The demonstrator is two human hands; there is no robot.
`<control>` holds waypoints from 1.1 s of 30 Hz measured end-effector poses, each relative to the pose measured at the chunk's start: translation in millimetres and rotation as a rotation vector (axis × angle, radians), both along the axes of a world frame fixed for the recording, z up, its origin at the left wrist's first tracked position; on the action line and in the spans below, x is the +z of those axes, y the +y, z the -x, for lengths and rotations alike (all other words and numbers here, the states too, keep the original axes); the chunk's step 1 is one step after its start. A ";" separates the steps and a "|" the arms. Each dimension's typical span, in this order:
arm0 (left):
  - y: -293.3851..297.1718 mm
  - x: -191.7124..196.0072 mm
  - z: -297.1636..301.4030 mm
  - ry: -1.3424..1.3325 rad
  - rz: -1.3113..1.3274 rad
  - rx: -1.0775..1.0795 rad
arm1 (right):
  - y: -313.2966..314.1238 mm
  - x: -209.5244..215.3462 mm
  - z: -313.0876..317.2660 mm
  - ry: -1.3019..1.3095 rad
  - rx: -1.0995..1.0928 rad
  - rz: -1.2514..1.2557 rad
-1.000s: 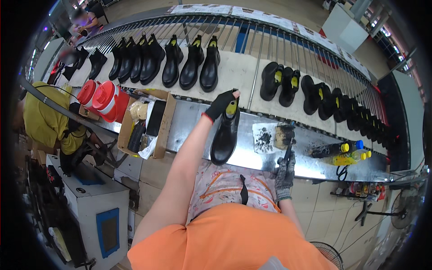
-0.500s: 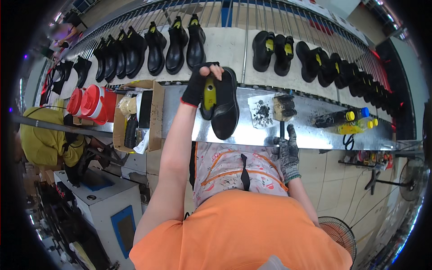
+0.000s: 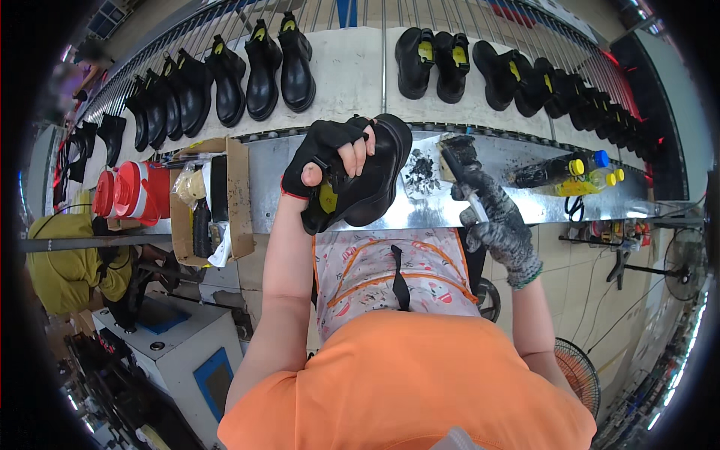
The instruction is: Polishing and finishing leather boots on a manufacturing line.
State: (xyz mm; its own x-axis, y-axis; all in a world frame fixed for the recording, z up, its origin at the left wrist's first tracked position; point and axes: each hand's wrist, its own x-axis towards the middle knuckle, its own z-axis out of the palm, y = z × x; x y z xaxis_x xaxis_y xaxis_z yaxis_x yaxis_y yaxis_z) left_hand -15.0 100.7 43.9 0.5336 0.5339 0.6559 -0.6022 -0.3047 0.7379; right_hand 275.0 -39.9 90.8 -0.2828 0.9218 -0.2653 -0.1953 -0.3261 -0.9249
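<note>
Lifting boot off metal bench, left hand clamped inside; right hand now raises gripped brush toward it (polishing imminent).

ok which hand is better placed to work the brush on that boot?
Right. The right hand already grips the brush beside the boot; the left hand is occupied, its grip holding the boot above the metal bench.

Packaging-wise there's not much. An open brown cardboard box sits on the left end of the metal bench, flaps spread. Two red tubs with white lids stand just left of it. Over on the right lie plastic bottles, with yellow and blue caps. No screens or signs that I can make out.
</note>
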 end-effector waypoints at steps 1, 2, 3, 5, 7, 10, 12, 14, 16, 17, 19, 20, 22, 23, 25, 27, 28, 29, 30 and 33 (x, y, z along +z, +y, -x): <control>1.3 1.4 -2.6 0.002 0.000 -0.011 | 2.7 8.4 -0.6 0.002 -0.011 0.000; 2.4 1.6 -3.1 0.017 -0.024 -0.024 | 6.9 13.9 1.2 -0.341 0.103 -0.312; 3.1 2.0 -3.9 0.032 -0.049 -0.038 | 9.4 20.9 3.6 -0.685 0.219 -0.622; 2.2 4.7 -6.1 0.039 -0.044 -0.042 | 10.3 35.1 8.8 -0.749 0.265 -0.670; 2.0 4.0 -7.3 0.048 -0.040 -0.043 | 10.5 38.6 11.9 -0.982 0.330 -0.818; 3.1 2.2 -6.8 0.050 -0.054 -0.059 | 12.0 46.6 17.5 -0.936 0.338 -0.758; 2.9 4.8 -7.3 0.069 -0.069 -0.025 | 14.1 42.9 17.2 -0.927 0.351 -0.746; 3.9 3.1 -7.3 0.063 -0.076 -0.033 | 14.2 42.7 18.6 -0.929 0.336 -0.786; 4.6 2.0 -7.7 0.055 -0.083 -0.040 | 14.0 42.9 19.7 -0.932 0.321 -0.826; 4.7 1.7 -7.9 0.055 -0.090 -0.044 | 14.0 43.1 19.9 -0.921 0.319 -0.821; 6.0 0.3 -8.0 0.056 -0.096 -0.049 | 15.0 43.9 20.3 -0.910 0.317 -0.815; 7.5 -1.2 -7.8 0.054 -0.111 -0.061 | 16.3 44.6 20.4 -0.909 0.311 -0.847; 7.2 -0.7 -7.5 0.051 -0.124 -0.075 | 18.0 46.2 19.7 -0.907 0.305 -0.876; 5.3 2.3 -7.4 0.061 -0.095 -0.065 | 18.3 47.1 18.9 -0.874 0.305 -0.829; 4.7 3.1 -6.3 0.071 -0.067 -0.052 | 21.9 44.6 18.4 -0.839 0.308 -0.784; 11.5 -1.0 -4.0 -0.012 -0.078 -0.075 | 27.9 33.8 18.6 -0.727 0.319 -0.792; 18.6 -5.5 -2.3 -0.063 -0.096 -0.133 | 29.7 30.1 20.8 -0.661 0.294 -0.795; 19.4 -10.5 2.4 -0.061 -0.096 -0.130 | 30.4 24.9 22.7 -0.658 0.296 -0.797; 20.5 -15.4 7.4 -0.077 -0.031 -0.089 | 30.7 18.3 24.5 -0.662 0.281 -0.801; 31.9 -28.6 17.7 -0.124 0.006 -0.057 | 33.6 -9.8 38.6 -0.715 0.200 -0.856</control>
